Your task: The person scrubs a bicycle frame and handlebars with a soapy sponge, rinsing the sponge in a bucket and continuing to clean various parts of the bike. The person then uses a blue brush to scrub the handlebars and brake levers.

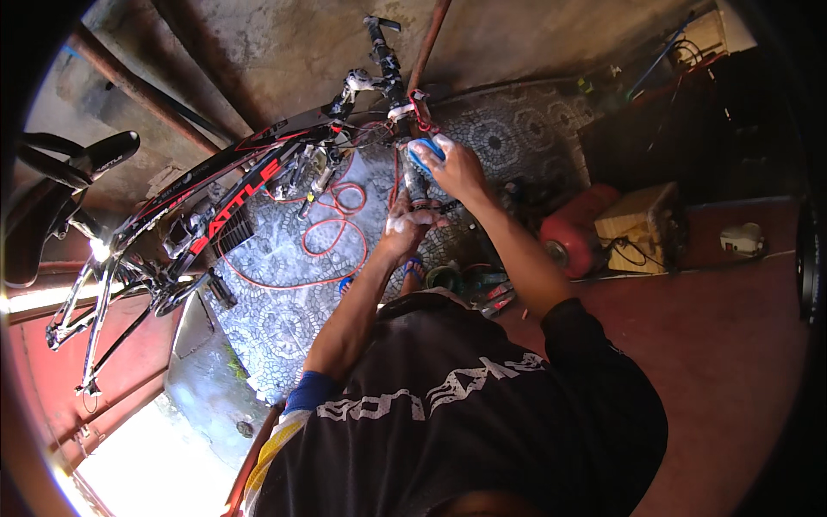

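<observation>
A black and red bicycle frame (234,200), without wheels, stretches from the left toward the middle. Its black handlebar (415,186) runs from the far wall toward me, with white foam on several parts. My right hand (461,172), foamy at the fingers, is closed round a blue sponge (425,154) and presses it to the bar's near half. Wrapped round the near end of that bar is my left hand (407,229), also wet with foam. Thin cables and a red strap (419,110) hang about the stem.
Thin red hose (332,226) lies in loops on the wet patterned floor (289,320). To the right stand a red tank (579,221) and a wooden box (636,226). Bottles (487,277) lie near my feet. Rusty poles (142,86) lean on the far wall.
</observation>
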A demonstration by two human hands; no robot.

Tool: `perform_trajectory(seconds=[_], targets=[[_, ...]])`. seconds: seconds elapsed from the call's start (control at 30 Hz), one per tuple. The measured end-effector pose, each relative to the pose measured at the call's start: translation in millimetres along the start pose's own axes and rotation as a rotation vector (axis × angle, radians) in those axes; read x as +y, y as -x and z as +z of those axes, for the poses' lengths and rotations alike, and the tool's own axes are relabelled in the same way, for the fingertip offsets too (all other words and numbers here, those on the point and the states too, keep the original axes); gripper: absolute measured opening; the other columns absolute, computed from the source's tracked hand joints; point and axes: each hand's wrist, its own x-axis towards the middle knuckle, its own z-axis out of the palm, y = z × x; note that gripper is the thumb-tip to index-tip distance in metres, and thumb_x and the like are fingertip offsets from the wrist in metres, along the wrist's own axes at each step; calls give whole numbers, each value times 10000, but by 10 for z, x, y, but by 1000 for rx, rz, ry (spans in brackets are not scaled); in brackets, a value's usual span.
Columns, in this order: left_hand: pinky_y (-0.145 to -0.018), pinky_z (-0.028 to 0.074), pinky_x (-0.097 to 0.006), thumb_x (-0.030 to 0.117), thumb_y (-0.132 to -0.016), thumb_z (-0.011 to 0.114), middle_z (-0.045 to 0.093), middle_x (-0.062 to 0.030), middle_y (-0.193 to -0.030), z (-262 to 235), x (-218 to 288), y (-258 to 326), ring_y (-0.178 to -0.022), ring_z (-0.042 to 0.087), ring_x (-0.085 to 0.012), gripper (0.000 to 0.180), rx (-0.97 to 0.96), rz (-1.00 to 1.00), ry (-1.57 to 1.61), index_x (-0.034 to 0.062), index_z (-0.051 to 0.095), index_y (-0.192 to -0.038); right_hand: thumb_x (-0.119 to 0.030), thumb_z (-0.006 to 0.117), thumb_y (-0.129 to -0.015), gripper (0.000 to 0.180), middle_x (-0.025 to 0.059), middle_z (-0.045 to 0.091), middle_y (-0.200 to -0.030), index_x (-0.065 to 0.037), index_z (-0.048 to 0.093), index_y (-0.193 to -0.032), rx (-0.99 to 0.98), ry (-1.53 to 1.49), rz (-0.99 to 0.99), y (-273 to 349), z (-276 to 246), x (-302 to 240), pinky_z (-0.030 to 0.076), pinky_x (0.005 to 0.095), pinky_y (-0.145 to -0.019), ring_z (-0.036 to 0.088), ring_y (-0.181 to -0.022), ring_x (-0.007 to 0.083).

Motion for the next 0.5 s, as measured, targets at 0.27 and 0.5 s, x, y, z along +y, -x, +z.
perform_trajectory(seconds=[0.27, 0.5], targets=[[-880, 559, -439, -60, -719, 585, 535, -173, -1143, -74, 58, 43, -991, 576, -265, 955, -72, 46, -22, 144, 211, -1574, -532, 619, -958, 589, 275, 706, -1084, 15, 693, -1163, 98, -266, 36, -131, 218, 190, 537, 444, -869, 695, -1024, 411], [-960, 525, -494, 160, -746, 759, 592, -123, -1109, -148, 90, 17, -1037, 600, -263, 1007, -139, 63, -59, 110, 197, -1580, -512, 649, -952, 619, 254, 720, -1103, 57, 675, -1194, -103, -595, -70, 74, 350, 601, 533, 361, -912, 714, -1045, 302]])
